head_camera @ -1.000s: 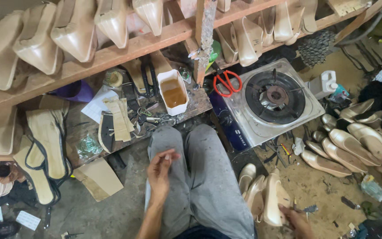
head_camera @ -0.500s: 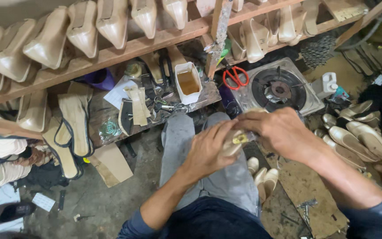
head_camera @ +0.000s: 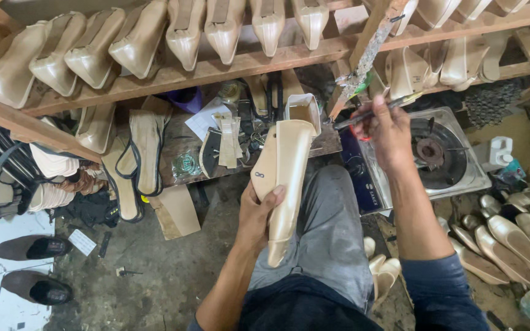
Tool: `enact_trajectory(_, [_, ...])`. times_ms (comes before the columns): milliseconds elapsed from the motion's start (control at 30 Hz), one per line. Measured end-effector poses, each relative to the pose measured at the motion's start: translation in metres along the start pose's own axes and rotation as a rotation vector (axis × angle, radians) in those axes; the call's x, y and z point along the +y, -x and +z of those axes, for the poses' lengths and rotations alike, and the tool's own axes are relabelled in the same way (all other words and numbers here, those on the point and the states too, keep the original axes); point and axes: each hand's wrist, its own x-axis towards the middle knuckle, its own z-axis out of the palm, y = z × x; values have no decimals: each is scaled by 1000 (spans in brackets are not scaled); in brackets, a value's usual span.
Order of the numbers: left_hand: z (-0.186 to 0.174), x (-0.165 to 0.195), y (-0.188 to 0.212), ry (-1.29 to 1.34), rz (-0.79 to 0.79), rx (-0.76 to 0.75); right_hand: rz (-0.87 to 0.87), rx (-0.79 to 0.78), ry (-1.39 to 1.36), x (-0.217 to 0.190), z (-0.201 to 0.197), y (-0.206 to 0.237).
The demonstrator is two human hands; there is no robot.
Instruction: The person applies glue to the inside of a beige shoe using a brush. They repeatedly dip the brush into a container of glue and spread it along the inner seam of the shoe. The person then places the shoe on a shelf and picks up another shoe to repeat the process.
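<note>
Cluttered shoemaking corner seen from above, dirt floor (head_camera: pixel 173 276) below, wooden racks beyond. Nearest, at six o'clock: grey-trousered lap (head_camera: pixel 332 239), dark blue shirt hem beneath. Just above the lap, at centre, left hand (head_camera: pixel 257 214), thumb and fingers wrapped around a beige pointed-toe shoe on its last (head_camera: pixel 286 181), sole side up, toe pointing down toward the knees, heel end up toward twelve o'clock. Closed firmly on the shoe's waist, thumb pressed across the sole.

At two o'clock from the shoe, right hand (head_camera: pixel 387 132), fingers curled tight around a thin dark-handled brush (head_camera: pixel 375 110), tip pointing toward nine o'clock, close to a small white plastic glue tub (head_camera: pixel 303 110) touching the heel end of the held shoe in view. Under the hand, red-handled scissors, mostly hidden.

At three o'clock, single-burner steel gas stove (head_camera: pixel 443 156) on the floor. At four o'clock, scattered glossy beige pumps (head_camera: pixel 504 239). At nine o'clock, low wooden board (head_camera: pixel 179 153) strewn with insoles, paper and black-edged soles; further left, strappy sandals in a heap. At eight o'clock, two dark brown shoes (head_camera: pixel 32 266) on white tiles.

Farthest, across twelve o'clock: slanted wooden shelf rail (head_camera: pixel 240 61) carrying a row of beige lasted shoes (head_camera: pixel 136 40), toes down.
</note>
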Motion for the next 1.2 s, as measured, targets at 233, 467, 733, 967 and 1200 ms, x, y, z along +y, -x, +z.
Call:
enact_trajectory(233, [-39, -19, 4, 353, -388, 46, -34, 38, -21, 19, -22, 33])
enact_trajectory(467, [-76, -19, -34, -106, 40, 271, 37, 118, 79, 3, -22, 70])
enact_trajectory(733, [-155, 17, -84, -1082, 610, 347, 13, 142, 34, 5, 1, 107])
enact_trajectory(967, [-189, 59, -107, -1215, 596, 320, -113, 210, -71, 25, -11, 126])
enact_trajectory(1200, [-199, 45, -126, -1171, 543, 347, -231, 268, 60, 18, -61, 155])
